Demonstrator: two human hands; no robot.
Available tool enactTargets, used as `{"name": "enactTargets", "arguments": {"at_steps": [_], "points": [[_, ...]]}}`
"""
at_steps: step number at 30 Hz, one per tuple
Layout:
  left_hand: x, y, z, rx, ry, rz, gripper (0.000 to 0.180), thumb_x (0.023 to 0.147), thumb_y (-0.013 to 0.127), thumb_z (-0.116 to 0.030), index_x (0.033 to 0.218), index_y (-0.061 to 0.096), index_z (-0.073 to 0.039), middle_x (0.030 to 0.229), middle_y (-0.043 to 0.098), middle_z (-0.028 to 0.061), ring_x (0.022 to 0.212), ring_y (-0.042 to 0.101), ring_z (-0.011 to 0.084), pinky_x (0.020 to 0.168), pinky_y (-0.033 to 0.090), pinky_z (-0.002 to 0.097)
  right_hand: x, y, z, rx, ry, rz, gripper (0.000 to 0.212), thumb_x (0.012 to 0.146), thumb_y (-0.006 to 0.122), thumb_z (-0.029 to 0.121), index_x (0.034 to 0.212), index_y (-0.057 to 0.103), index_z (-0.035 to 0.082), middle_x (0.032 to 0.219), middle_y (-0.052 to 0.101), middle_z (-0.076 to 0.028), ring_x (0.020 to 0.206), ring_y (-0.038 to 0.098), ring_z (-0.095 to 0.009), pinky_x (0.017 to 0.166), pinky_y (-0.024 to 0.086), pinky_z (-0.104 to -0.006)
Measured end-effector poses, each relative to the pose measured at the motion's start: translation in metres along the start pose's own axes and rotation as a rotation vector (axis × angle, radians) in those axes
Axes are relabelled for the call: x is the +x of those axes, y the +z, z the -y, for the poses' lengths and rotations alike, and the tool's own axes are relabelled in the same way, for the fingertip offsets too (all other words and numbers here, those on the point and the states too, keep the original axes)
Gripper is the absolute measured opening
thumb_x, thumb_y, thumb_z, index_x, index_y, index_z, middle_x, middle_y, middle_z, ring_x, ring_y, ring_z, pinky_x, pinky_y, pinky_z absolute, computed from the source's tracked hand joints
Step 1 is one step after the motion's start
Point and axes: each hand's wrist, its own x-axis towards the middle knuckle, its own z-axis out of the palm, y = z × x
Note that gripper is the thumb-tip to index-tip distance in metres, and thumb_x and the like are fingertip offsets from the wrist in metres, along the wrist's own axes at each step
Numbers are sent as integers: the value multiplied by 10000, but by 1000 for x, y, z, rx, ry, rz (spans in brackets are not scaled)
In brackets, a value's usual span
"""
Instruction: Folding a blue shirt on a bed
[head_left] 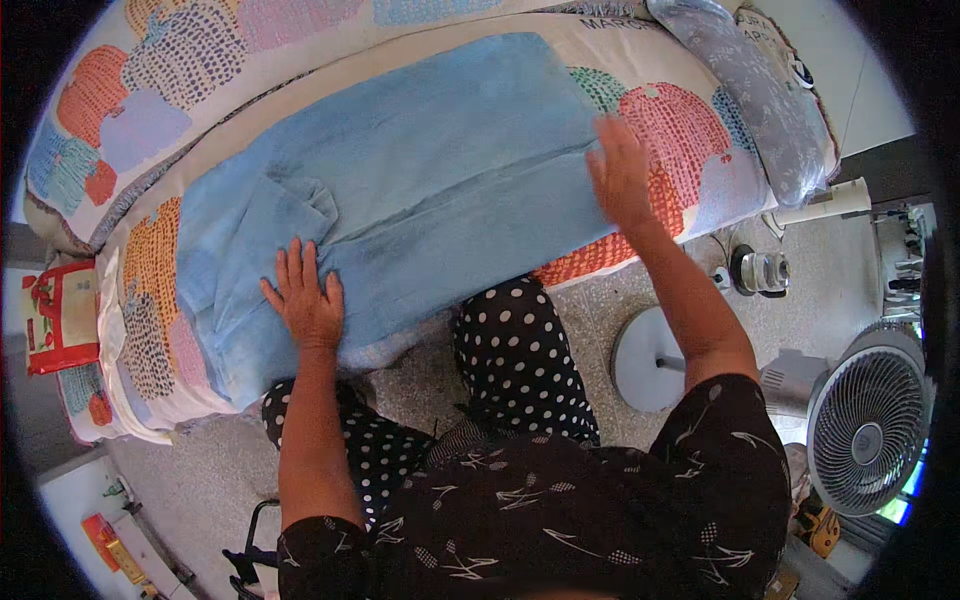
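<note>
A large light-blue, denim-like cloth (440, 130) lies spread over a seat with a colourful patterned cover (675, 125). A long crease runs along its middle toward the right edge, and its left part is bunched into folds. Whether it is a garment I cannot tell. My left hand (308, 300) rests palm down on the cloth beside those folds, fingers spread. At the cloth's right end is my right hand (622, 178), fingers stretched out and slightly blurred, partly over the patterned cover. Neither hand grips anything.
A grey patterned cushion (745, 95) in clear wrapping lies at the far right of the seat. A red and cream bag (62, 318) stands at its left end. On the right are a round white base (645, 365), a glass kettle (768, 270) and a fan (866, 440).
</note>
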Motion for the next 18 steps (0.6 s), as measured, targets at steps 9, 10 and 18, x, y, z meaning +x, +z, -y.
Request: {"name": "enactTargets", "arguments": {"at_steps": [9, 10, 18], "points": [[5, -7, -9, 16, 0, 20, 506, 844, 490, -323, 1318, 413, -162, 1405, 338, 37, 1321, 254, 250, 1053, 89, 569, -52, -7, 29, -28, -186, 315, 525, 896, 434, 358, 1353, 342, 118, 1424, 306, -78, 1326, 254, -274, 1047, 135, -581], [4, -6, -11, 8, 12, 28, 505, 856, 467, -344, 1325, 405, -165, 1410, 330, 36, 1322, 252, 246, 1054, 86, 568, -54, -6, 32, -82, -123, 325, 528, 899, 426, 364, 1355, 338, 112, 1423, 306, -82, 1326, 253, -278, 1046, 133, -585], [-13, -17, -12, 39, -48, 315, 609, 909, 356, -464, 1419, 212, -165, 1488, 135, 37, 1374, 84, 248, 1070, 44, 552, -81, -4, 46, -189, -49, 359, 543, 919, 387, 369, 1375, 290, 92, 1440, 264, -104, 1338, 219, -293, 1031, 146, -599]]}}
